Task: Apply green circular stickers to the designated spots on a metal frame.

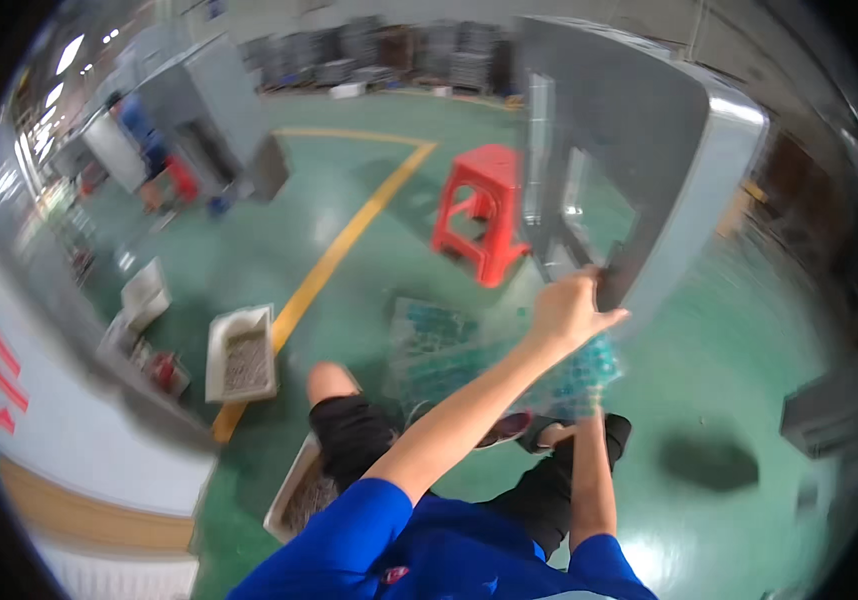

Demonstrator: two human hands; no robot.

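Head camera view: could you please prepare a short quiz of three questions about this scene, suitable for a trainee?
1. Multiple choice. What colour is the stool?
A) Blue
B) White
C) Red

2. True or false. The left hand is resting on the stool.

3. Fill in the blank. The white bin near the yellow floor line is on the person's ____ side.

Key:
1. C, red.
2. False; the left hand is at the lower edge of the grey frame, apart from the stool.
3. Left.
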